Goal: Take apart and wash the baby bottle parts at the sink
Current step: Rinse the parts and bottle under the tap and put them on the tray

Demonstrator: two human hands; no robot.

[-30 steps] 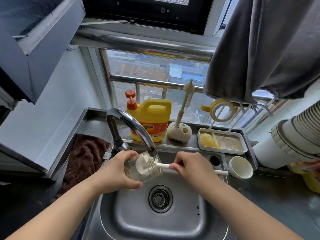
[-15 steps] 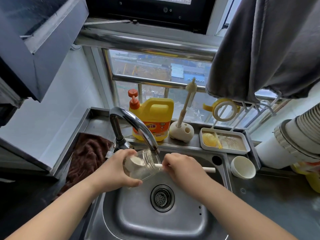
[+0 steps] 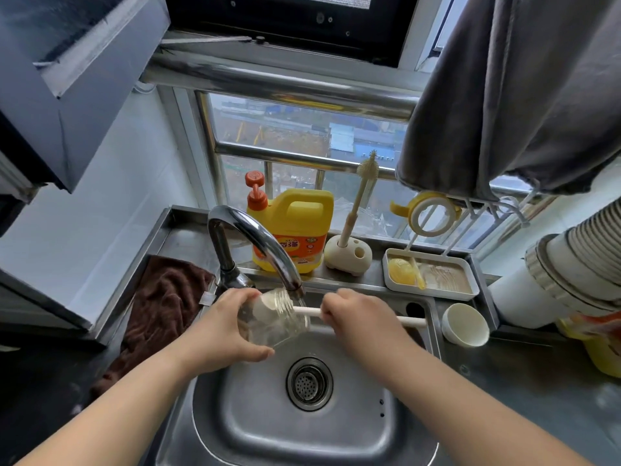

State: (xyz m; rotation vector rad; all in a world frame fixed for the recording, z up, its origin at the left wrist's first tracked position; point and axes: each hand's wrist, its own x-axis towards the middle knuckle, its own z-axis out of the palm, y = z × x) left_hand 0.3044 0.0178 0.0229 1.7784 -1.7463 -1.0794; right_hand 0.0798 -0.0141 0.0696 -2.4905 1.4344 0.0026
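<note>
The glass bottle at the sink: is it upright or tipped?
Tipped. The left hand holds the glass bottle on its side, mouth towards the right hand, whose brush runs in sideways.

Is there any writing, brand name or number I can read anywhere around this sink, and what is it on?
"奇强": large white characters on the orange label of the yellow detergent jug behind the tap.
Small print elsewhere on that label: too small and blurred to read.
Tag on the brown towel: no text can be made out.
Nothing else shows readable writing.

Clear glass bottle [image 3: 274, 319] lies sideways over sink [image 3: 255, 425], white brush [image 3: 304, 310] inside.
</note>
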